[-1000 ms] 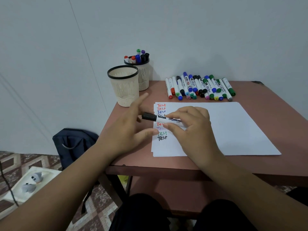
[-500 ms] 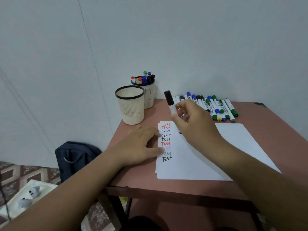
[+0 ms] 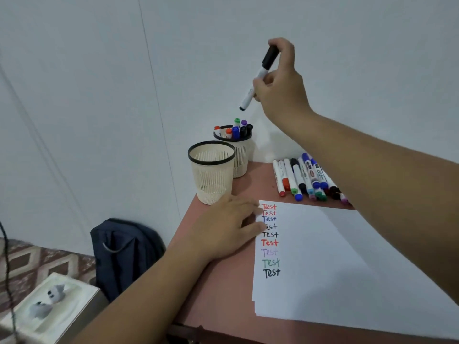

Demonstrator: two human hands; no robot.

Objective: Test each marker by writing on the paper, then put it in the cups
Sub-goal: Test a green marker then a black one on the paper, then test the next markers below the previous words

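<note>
My right hand [image 3: 280, 88] grips a capped black marker [image 3: 259, 75], cap end up, raised well above the far cup [image 3: 239, 155], which holds several markers. The near cup [image 3: 211, 175] stands beside it with nothing visible inside. My left hand [image 3: 228, 227] rests flat on the table, fingertips touching the left edge of the white paper [image 3: 323, 256]. A column of "Test" words in red, blue, black, purple and green runs down the paper's left side. Several loose markers [image 3: 305, 180] lie in a row behind the paper, partly hidden by my right forearm.
The reddish table [image 3: 223, 294] stands against a white wall. A dark backpack [image 3: 124, 249] sits on the floor to the left, with a white box [image 3: 49, 311] nearer me. A black cable hangs at the far left edge.
My right hand has lifted the black marker from over the paper up and back, to above the far cup. My left hand has settled flat at the paper's edge. The camera has tilted upward.
</note>
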